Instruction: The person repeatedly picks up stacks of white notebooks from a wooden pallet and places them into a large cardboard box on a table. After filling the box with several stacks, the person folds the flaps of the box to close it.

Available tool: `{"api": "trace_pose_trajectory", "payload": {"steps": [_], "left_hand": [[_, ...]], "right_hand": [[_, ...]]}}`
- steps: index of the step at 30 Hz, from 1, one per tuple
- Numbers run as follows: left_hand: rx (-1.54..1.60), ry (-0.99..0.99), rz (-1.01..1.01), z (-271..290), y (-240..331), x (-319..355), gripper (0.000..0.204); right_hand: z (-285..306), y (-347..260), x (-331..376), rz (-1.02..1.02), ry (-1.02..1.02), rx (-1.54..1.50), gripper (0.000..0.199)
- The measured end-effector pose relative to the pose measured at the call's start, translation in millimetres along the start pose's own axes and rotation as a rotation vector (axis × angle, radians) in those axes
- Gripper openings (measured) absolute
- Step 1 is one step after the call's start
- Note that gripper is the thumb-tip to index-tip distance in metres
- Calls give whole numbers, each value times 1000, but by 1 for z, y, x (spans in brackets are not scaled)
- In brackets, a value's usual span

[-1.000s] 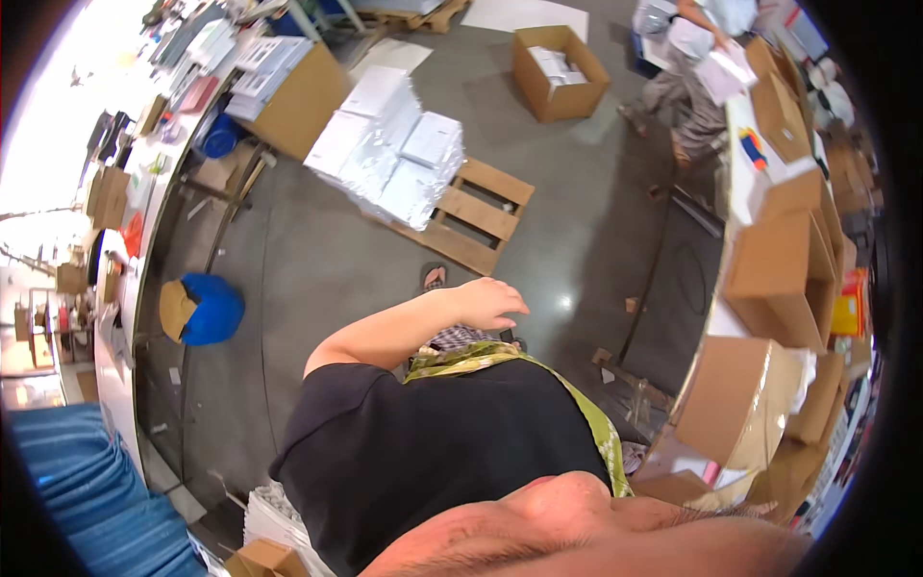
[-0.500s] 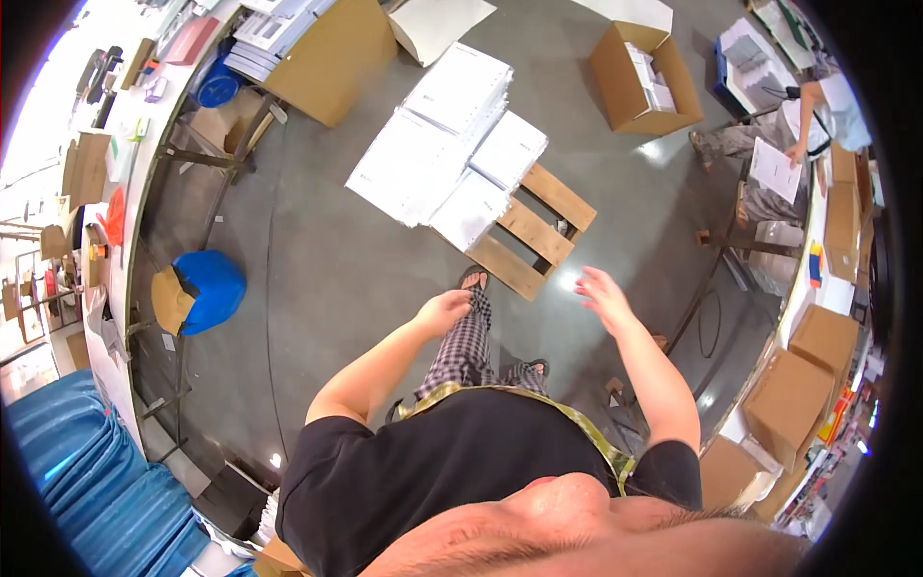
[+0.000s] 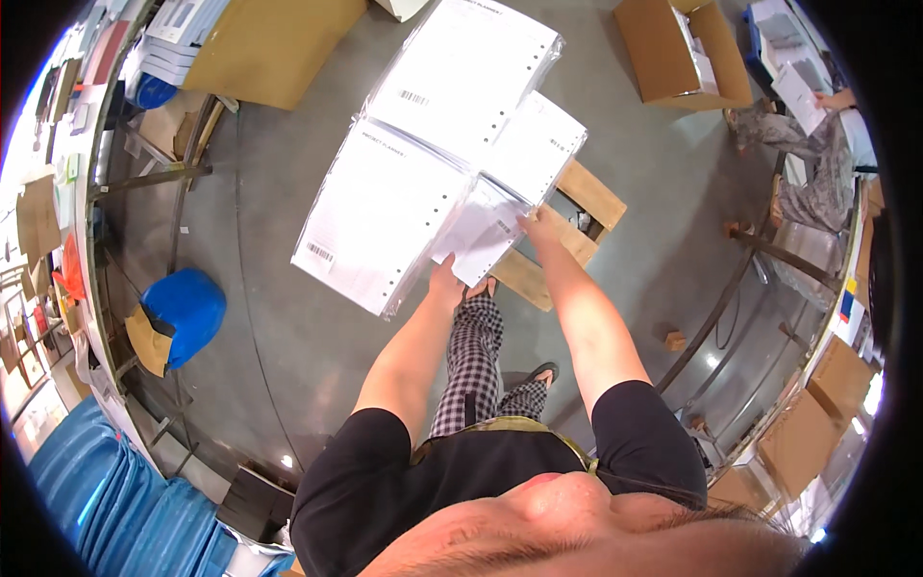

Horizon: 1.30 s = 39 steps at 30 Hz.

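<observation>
both hands, left hand (image 3: 445, 281) and right hand (image 3: 538, 228), grip closed on a small white plastic-wrapped packet (image 3: 478, 231).

Four wrapped paper stacks (image 3: 385, 207), one wooden pallet (image 3: 577, 226), two cardboard boxes (image 3: 678, 48).

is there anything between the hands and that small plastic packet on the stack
Nothing visible. The left hand touches the small clear packet at its lower edge, the right hand at its right side; it lies on the paper stacks on the wooden pallet.
</observation>
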<state>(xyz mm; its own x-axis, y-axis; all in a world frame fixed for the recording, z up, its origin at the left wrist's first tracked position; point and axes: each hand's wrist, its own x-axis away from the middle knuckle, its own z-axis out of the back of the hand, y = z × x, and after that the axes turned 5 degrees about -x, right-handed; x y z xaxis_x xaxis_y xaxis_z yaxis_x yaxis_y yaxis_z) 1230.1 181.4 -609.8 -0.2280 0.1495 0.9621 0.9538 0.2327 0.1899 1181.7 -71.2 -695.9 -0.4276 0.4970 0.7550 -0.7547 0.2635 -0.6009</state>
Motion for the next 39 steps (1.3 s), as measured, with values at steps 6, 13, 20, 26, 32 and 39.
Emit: {"api": "trace_pose_trajectory", "payload": {"steps": [6, 13, 20, 26, 32, 39], "left_hand": [[-15, 93, 17, -44, 15, 53, 38], [-178, 207, 27, -13, 3, 14, 40], [-109, -3, 115, 9, 4, 37, 41], [-589, -47, 58, 36, -23, 135, 67], [-1152, -827, -589, -72, -38, 270, 85], [-1165, -1108, -169, -135, -201, 456, 54]], "right_hand": [[-29, -21, 23, -69, 133, 84, 69], [-20, -51, 69, -297, -30, -682, 56], [-11, -94, 130, -249, -128, -672, 56], [71, -76, 266, -5, -116, -734, 52], [217, -64, 442, 241, -44, -852, 46], [280, 29, 693, 500, 508, -992, 48]]}}
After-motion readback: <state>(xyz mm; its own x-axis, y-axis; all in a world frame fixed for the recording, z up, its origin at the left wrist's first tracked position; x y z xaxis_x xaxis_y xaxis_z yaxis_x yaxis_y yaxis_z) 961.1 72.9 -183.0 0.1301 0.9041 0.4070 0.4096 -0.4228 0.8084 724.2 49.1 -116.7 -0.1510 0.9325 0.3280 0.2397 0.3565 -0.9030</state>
